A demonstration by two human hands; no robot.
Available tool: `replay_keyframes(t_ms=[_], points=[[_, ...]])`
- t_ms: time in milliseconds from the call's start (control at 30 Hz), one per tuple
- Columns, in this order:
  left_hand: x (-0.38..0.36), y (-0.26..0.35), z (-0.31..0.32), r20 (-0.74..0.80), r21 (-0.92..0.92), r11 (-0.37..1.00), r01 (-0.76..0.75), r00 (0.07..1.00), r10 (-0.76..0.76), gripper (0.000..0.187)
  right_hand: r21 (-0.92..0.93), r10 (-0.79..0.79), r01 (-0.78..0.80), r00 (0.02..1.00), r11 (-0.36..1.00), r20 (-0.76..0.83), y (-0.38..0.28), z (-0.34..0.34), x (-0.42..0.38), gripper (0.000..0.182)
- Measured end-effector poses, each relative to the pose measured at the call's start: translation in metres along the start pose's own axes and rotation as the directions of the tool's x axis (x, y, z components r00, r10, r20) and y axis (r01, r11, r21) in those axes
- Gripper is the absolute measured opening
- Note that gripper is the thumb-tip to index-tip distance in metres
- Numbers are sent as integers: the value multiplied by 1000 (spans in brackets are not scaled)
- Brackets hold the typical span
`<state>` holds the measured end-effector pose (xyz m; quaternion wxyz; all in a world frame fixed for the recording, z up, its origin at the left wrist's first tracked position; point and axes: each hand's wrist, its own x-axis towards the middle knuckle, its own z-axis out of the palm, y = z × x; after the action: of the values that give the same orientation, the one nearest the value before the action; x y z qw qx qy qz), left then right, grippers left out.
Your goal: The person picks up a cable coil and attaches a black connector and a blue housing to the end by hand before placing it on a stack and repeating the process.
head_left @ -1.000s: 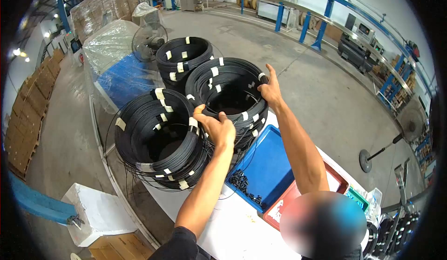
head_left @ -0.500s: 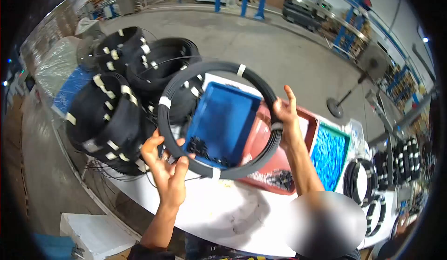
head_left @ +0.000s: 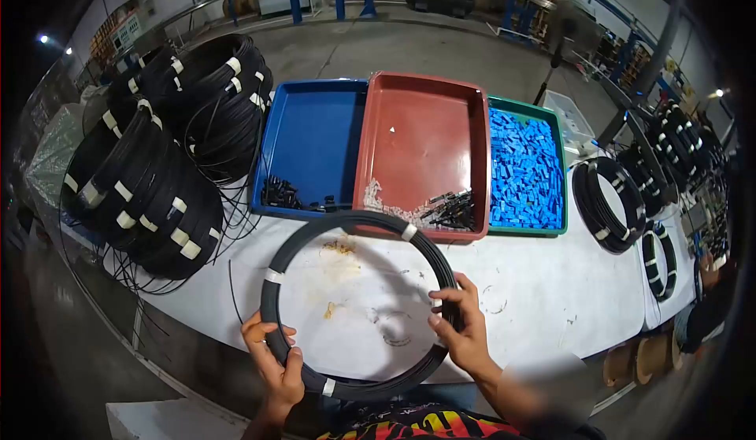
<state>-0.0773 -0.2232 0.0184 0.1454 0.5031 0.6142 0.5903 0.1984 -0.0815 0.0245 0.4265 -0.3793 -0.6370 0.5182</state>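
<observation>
A black cable coil (head_left: pixel 293 243), bound with several white tape bands, is tilted above the front of the white table (head_left: pixel 551 290). My left hand (head_left: pixel 276 361) grips its lower left side, with fingers and thumb round the bundle. On the coil's right side my right hand (head_left: pixel 465 326) is closed round it, close to a white band. A loose cable end sticks up near my left hand. Behind the coil's top edge are a blue tray (head_left: pixel 315 141) and a red tray (head_left: pixel 425 133) with small black and clear parts near their front edges.
A green tray (head_left: pixel 564 164) of small blue pieces stands right of the red one. Tall stacks of black coils (head_left: pixel 150 196) with trailing ends fill the left side. More coils (head_left: pixel 610 204) lie at the right, near a clear plastic box (head_left: pixel 567 121).
The coil has come down and nearer to me with both hands still on it. It no longer covers most of the blue and red trays. The camera view has shifted.
</observation>
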Motion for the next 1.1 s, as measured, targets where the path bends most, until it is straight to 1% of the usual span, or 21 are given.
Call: replay_keyframes(t_ms=[33,100,167,233,267,367,433,533,600,633,667,700,767,833,900,933,967,1000,1033,1067,1100], points=[[-4,-6,-2,5,1,1000,-8,1000,8,58,23,54,-54,998,998,-17,-4,3,-14,31],[-12,-17,-4,67,-81,990,115,992,-110,55,39,87,-85,995,996,-44,0,2,-38,32],[-13,-28,-2,111,-56,992,109,989,-103,58,63,187,-186,982,980,-10,-2,-4,-57,35],[-12,-31,-2,226,-126,926,357,919,-323,58,89,211,-210,978,974,2,-4,-7,-72,35],[-9,-33,3,212,-196,919,341,930,-300,61,100,227,-226,974,969,0,-1,-10,-80,36],[1,-35,3,232,-175,946,273,945,-230,66,187,314,-316,949,930,39,-15,-24,-93,41],[13,-29,-1,267,-97,942,320,921,-285,68,201,380,-397,917,896,120,-19,-33,-103,46],[36,-26,-1,469,74,978,197,858,-208,64,194,463,-490,870,850,172,-32,-42,-108,51],[49,-24,4,519,136,971,199,820,-241,63,155,504,-543,832,825,233,-31,-51,-110,51],[54,-23,6,565,193,961,197,779,-274,62,159,504,-545,831,823,235,-27,-52,-111,51],[58,-29,12,569,125,983,132,802,-180,60,163,531,-571,814,804,233,-23,-54,-113,55],[62,-26,15,569,122,983,137,802,-182,60,164,558,-597,797,785,230,-22,-55,-114,58],[72,-17,17,621,233,972,-15,771,-137,60,144,552,-581,810,801,198,-25,-54,-110,60],[74,-21,23,608,214,977,11,781,-142,59,122,543,-562,824,818,161,-28,-57,-100,62],[75,-14,27,591,200,979,40,792,-153,58,-154,624,-606,773,780,115,-31,-66,-79,63],[76,1,28,573,281,952,122,774,-269,51,-391,527,-458,845,798,85,-28,-73,-67,55],[75,8,27,545,360,911,204,746,-382,45,-476,471,-399,881,784,38,-25,-77,-54,44],[71,4,26,537,359,909,210,750,-385,45,-532,358,-299,934,792,8,-14,-82,-41,39],[66,-4,24,416,444,890,-107,904,-99,36,-588,237,-199,971,784,-11,-1,-86,-28,34],[61,-10,21,321,557,739,-379,919,229,29,-587,189,-177,981,790,-42,11,-87,-14,31],[59,-13,16,163,553,773,-311,950,265,21,-585,139,-156,988,796,-73,20,-87,0,28]])
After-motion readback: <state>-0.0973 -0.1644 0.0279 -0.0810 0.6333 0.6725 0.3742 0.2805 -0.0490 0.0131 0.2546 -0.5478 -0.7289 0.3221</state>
